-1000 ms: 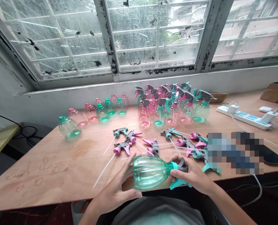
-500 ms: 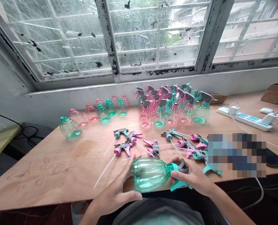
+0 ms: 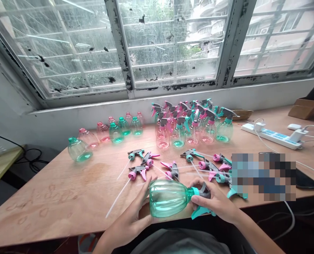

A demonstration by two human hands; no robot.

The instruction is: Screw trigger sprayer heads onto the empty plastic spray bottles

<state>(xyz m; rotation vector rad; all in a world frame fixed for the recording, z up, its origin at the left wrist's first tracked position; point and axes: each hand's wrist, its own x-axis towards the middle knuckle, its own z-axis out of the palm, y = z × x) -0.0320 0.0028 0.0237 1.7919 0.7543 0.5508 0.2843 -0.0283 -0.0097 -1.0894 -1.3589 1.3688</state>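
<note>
A clear green spray bottle (image 3: 169,198) lies on its side in the air at the table's front edge, its base to the left. My left hand (image 3: 137,211) cups the base end, fingers behind it and thumb low against it. The fingers and thumb of my right hand (image 3: 215,201) close round the neck at the turquoise collar of the grey-and-turquoise trigger head (image 3: 203,197). Just beyond lie loose trigger heads with thin tubes, among them a pink-and-grey one (image 3: 137,173) and a turquoise one (image 3: 191,155).
Assembled spray bottles (image 3: 163,137) stand grouped by the window wall. Left of them is a row of headless pink and green bottles (image 3: 116,133). A white power strip (image 3: 272,135), a cardboard box (image 3: 302,108) and a phone (image 3: 307,181) lie to the right.
My left thumb has drawn in from beside the bottle to its base. The view has shifted slightly; the right hand keeps its hold at the neck.
</note>
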